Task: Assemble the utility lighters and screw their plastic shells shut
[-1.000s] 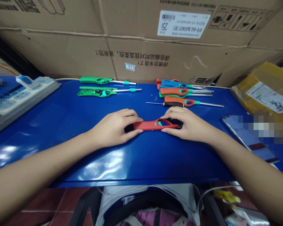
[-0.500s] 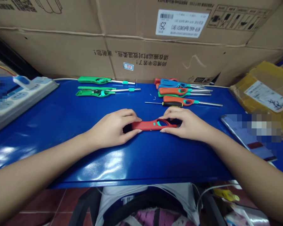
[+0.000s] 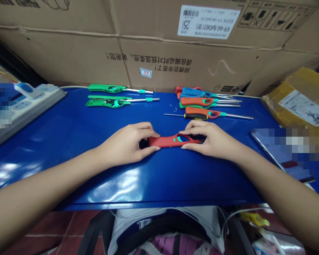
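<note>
A red long-reach lighter (image 3: 164, 141) with a teal trigger lies level between my hands, over the blue table (image 3: 159, 180). My left hand (image 3: 131, 143) pinches its left end between thumb and fingers. Around the trigger-loop end, my right hand (image 3: 210, 138) grips with thumb and fingertips and hides most of the metal tube. Just beyond the right hand are a black-and-yellow screwdriver (image 3: 196, 116) and an orange lighter (image 3: 202, 112). Farther left lie a whole green lighter (image 3: 106, 88) and another green lighter (image 3: 108, 103) with its casing opened.
Several more lighters, including a blue one (image 3: 195, 92), are grouped at the back right. A power strip (image 3: 29, 101) stands on the left. A phone (image 3: 279, 156) and a taped carton (image 3: 295, 102) occupy the right. A large cardboard box (image 3: 79, 53) walls off the back.
The camera view has shifted slightly. Both hands keep the same grip on the red lighter, which stays in place.
</note>
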`<state>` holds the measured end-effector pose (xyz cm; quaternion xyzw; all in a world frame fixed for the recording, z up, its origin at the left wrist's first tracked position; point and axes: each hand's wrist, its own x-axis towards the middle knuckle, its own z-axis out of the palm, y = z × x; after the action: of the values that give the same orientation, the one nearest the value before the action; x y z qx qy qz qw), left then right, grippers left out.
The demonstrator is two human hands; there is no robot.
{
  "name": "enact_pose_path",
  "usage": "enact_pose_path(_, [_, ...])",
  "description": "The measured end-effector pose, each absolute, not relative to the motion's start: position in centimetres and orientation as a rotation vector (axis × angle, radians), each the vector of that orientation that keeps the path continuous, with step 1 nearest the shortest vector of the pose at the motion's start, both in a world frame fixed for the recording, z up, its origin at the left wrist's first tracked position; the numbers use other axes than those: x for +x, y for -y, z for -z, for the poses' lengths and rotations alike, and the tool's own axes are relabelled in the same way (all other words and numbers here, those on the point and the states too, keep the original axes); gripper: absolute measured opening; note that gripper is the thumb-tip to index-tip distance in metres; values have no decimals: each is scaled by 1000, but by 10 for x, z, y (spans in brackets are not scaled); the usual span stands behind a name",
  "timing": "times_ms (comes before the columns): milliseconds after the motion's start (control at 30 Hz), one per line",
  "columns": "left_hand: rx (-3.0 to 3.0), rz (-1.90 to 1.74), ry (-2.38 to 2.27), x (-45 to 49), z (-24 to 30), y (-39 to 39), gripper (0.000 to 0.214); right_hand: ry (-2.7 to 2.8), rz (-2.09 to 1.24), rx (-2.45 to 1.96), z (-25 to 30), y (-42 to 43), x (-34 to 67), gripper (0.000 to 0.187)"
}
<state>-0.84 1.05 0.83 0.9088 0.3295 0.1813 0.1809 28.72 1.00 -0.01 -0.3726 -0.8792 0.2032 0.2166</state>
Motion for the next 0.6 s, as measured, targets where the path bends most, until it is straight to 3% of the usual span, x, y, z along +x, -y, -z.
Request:
enact_pose_path(300, [2843, -347, -997, -6, -12, -5, 24, 2655, -75, -1047, -3, -2, 282, 34])
enact_pose_path(600, [2893, -483, -902, -7, -6, -10, 31, 2614, -157, -965, -6, -3, 282, 25])
